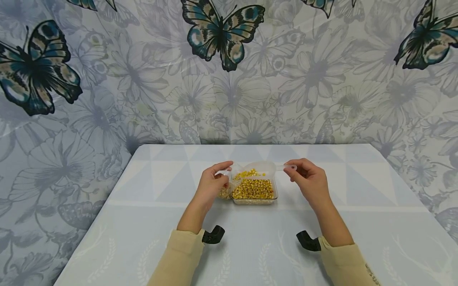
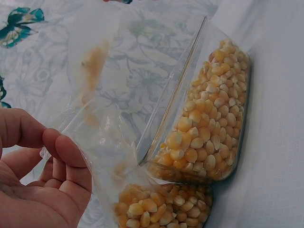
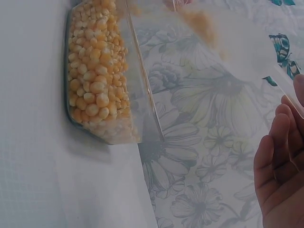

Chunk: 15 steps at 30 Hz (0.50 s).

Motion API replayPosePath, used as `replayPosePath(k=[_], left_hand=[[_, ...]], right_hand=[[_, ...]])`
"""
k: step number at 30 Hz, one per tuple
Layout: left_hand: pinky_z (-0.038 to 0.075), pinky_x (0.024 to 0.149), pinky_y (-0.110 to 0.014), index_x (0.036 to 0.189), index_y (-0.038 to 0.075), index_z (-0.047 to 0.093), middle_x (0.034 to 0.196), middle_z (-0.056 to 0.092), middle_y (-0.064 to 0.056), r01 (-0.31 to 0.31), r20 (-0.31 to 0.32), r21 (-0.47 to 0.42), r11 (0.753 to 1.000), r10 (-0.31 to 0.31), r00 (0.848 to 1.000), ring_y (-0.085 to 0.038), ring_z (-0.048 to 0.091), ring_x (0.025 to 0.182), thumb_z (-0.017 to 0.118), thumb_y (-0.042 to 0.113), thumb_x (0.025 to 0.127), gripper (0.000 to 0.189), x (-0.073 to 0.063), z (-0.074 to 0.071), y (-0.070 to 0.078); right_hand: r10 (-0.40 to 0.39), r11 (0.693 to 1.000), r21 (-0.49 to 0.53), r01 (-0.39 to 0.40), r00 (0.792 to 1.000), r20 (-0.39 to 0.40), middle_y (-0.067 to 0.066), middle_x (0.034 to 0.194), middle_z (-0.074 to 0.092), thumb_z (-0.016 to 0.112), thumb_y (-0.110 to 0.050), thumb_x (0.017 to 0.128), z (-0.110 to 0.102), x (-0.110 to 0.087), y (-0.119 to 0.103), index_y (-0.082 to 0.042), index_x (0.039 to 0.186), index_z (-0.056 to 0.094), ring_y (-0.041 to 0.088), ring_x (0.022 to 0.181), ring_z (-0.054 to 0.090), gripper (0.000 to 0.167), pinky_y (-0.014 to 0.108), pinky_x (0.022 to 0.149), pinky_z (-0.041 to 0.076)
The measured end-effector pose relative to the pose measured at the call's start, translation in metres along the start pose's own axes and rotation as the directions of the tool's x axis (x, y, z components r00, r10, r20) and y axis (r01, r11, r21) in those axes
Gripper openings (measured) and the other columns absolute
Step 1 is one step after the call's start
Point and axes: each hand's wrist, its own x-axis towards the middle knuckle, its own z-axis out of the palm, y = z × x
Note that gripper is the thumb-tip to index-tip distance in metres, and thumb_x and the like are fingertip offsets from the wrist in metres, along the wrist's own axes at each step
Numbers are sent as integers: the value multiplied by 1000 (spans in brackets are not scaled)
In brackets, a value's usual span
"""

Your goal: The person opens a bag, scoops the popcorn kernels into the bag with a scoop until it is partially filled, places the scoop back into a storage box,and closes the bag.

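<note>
A clear rectangular container [image 1: 273, 194], well filled with yellow corn kernels [image 1: 252, 189], stands on the table. Just left of it sits a clear plastic bag [image 2: 102, 142] with more kernels [image 2: 147, 209] at its bottom. My left hand [image 1: 215, 180] pinches the bag's upper edge between thumb and fingers. The right hand [image 1: 310, 178] grips the end of a handle belonging to a translucent white scoop [image 3: 242, 52]. Held over the container's far side, the scoop has its bowl toward the bag's mouth. Kernels show through the bowl as a blurred yellow patch.
Pale geometric patterns cover the table [image 1: 250, 246], which narrows toward its far edge. Behind it hangs a grey floral cloth [image 1: 229, 103] with large butterflies. A black wrist mount [image 1: 214, 235] sticks out from the left sleeve, and another mount [image 1: 307, 241] from the right.
</note>
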Motion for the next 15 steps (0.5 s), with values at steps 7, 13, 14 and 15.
replayPosePath(k=[7,13,14,15], left_hand=[[45,65,-30,139,9,60,131,56,-18,-7,9,-1,1000,7,1000,-16,44,67,49,-8,89,54,0,-1,0],[45,65,-30,138,10,61,132,56,-18,1,7,-2,1000,-1,1000,-15,44,68,50,-8,88,54,1,-1,-1],[45,65,-30,138,9,61,132,56,-19,0,8,-3,1000,1,1000,-15,44,68,50,-8,88,54,1,-1,-1],[45,65,-30,138,9,60,132,56,-19,-1,8,-4,1000,1,1000,-15,44,68,50,-8,88,54,1,-1,-1]], right_hand=[[-14,1000,-2,14,1000,-23,-14,81,64,71,-14,92,2,0,-4,-5,107,72,10,64,55,17,22,52,44],[-18,1000,5,19,999,-47,-14,79,64,71,-13,92,3,-2,-7,-5,107,72,11,63,54,17,23,51,43],[-19,1000,5,19,999,-50,-14,79,64,71,-13,92,4,-2,-8,-5,107,72,11,63,54,17,23,51,43],[-19,1000,5,20,998,-52,-13,79,63,71,-13,92,4,-2,-8,-5,107,72,11,63,54,17,23,51,43]])
